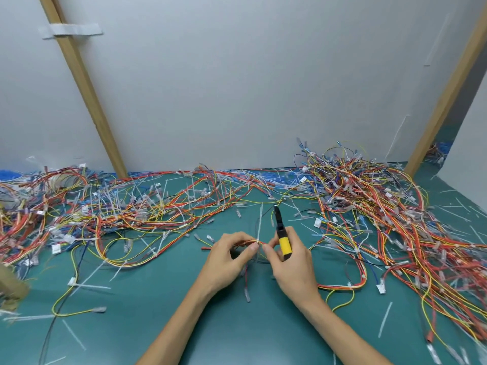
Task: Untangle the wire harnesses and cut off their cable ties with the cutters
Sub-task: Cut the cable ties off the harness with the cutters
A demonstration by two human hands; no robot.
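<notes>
Small wire bundle point(253, 243) with upright white cable tie point(259, 223) held above green worktop point(147, 299), centre. Left hand point(226, 262) pinches bundle. Right hand point(292, 262) pinches bundle's other end, grips yellow-handled cutters point(282, 233), tip upward. Tangled harnesses point(382, 206) heaped behind, both sides.

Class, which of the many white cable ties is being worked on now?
The cable tie sticking upright from the wire bundle pinched between left hand and right hand, which grips the cutters; the others lie on the mat or in heaps.
</notes>
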